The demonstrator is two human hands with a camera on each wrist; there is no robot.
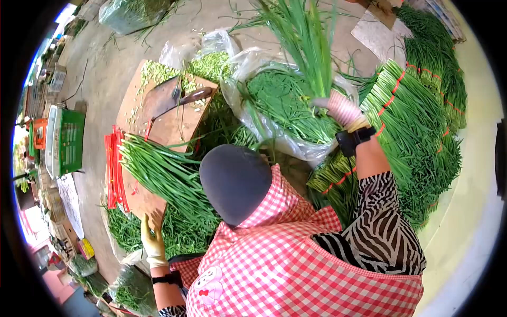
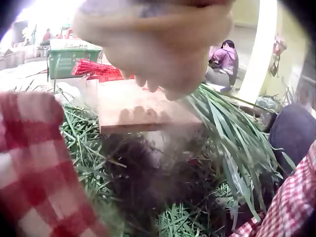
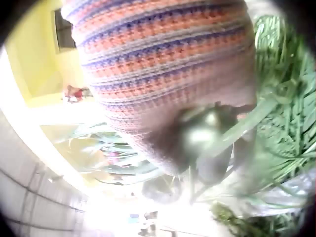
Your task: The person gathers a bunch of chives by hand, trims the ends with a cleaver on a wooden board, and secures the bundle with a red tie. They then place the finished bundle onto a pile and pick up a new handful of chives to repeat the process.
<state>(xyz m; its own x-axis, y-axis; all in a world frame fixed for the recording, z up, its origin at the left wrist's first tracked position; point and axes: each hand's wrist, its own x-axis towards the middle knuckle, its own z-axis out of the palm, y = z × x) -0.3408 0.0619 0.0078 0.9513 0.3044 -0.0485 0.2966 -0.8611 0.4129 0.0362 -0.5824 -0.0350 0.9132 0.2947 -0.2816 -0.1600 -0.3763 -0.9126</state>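
Note:
My right hand (image 1: 343, 108), in a striped knitted glove (image 3: 163, 74), grips the lower end of a bunch of long garlic chives (image 1: 309, 47). Their leaves rise past the hand over a plastic-lined heap of loose greens (image 1: 280, 95). My left hand (image 1: 153, 243) is at the near edge of a wooden board (image 1: 145, 198), its fingers extended and holding nothing. In the left wrist view, those fingertips (image 2: 170, 94) overlap the board. Another bunch of chives (image 1: 163, 166) lies across the board, its cut ends beside a bundle of red ties (image 1: 113, 171).
A cleaver (image 1: 161, 100) lies at the board's far end among chopped pale stem pieces (image 1: 208, 66). Red-banded chive bundles (image 1: 417, 116) are stacked on the right. A green crate (image 1: 68, 140) stands on the left. Another person (image 2: 227, 61) sits in the background.

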